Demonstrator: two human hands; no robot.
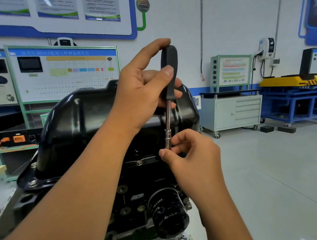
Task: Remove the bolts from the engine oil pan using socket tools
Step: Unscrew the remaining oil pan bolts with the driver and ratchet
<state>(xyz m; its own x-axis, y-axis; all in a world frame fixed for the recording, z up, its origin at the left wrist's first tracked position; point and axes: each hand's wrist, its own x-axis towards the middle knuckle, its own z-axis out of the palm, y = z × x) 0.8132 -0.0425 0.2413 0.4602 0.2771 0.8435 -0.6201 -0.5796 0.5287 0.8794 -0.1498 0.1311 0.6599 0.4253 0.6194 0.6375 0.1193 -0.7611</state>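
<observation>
Driver: socket driver (168, 100) stands upright at the black oil pan (82, 121) flange.
Left grip: left hand (142, 94) wraps its handle.
Right grip: right hand (191, 151) pinches the socket (168, 139).
Bolts: flange bolt (138, 162) seated just left.

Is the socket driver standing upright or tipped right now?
Upright. The socket driver runs almost straight down from its black handle, gripped by the left hand, to the socket pinched by the right hand.
</observation>
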